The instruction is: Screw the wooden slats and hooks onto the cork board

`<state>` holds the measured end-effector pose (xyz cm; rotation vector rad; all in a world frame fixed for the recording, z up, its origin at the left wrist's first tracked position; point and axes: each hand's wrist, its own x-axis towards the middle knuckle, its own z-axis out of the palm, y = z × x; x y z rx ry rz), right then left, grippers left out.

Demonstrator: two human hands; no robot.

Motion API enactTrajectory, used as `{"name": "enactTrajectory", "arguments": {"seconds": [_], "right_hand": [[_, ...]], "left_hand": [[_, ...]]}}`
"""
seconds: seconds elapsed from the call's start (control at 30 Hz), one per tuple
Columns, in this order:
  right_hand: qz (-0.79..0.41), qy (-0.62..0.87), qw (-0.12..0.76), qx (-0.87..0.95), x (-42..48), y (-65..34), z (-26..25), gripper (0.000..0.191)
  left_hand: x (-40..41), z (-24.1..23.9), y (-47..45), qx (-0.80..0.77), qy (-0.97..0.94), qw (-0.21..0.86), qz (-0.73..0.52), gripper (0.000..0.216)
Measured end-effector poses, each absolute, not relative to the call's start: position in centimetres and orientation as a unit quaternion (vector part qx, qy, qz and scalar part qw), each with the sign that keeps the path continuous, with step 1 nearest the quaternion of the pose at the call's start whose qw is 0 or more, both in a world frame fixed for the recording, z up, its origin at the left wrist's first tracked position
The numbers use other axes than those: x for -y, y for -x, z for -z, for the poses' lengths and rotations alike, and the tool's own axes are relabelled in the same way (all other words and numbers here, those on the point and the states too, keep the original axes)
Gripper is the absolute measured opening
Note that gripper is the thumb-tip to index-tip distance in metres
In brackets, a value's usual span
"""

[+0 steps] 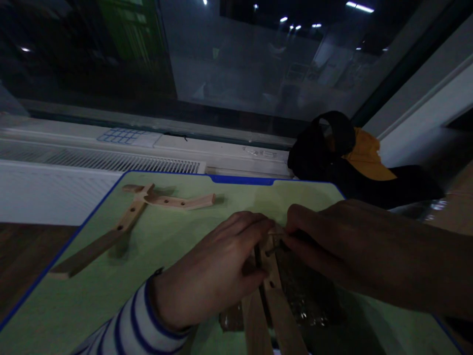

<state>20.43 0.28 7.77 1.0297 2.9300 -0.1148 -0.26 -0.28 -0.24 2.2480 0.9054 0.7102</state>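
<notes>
My left hand (214, 268), in a blue-and-white striped sleeve, is closed around the upper ends of two wooden slats (271, 305) that run toward me over the green mat (155, 236). My right hand (332, 246) meets it from the right, its fingertips pinched on a small dark screw-like piece (271, 250) at the slats' top end. Under the slats lies a crinkled clear plastic bag (303, 296). A separate assembled wooden piece (125, 222), a long slat with a curved drilled arm across it, lies at the mat's far left, away from both hands.
The green mat has a blue border and sits before a white radiator ledge (92, 158) and a dark window. A black bag with an orange cap (365, 158) rests at the far right. Dark floor (22, 256) shows to the left of the mat.
</notes>
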Motion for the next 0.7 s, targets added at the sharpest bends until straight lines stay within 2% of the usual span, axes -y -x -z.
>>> {"name": "enactTrajectory", "arguments": {"seconds": [0.17, 0.3, 0.5, 0.7], "right_hand": [[-0.009, -0.346, 0.012, -0.938, 0.2, -20.0, -7.8, 0.014], [-0.046, -0.331, 0.011, -0.942, 0.7, -19.4, -7.9, 0.007], [-0.071, -0.315, 0.000, -0.946, 0.7, -19.8, -8.0, 0.021], [-0.012, -0.304, -0.006, -0.953, 0.5, -20.4, -9.5, 0.038]], "left_hand": [[0.2, 0.9, -0.6, -0.368, -0.814, 0.290, -0.343, 0.033], [0.4, 1.6, -1.5, -0.371, -0.781, 0.285, -0.413, 0.016], [0.4, 1.8, -1.7, -0.350, -0.784, 0.275, -0.433, 0.013], [0.5, 1.5, -2.0, -0.362, -0.784, 0.259, -0.432, 0.013]]}}
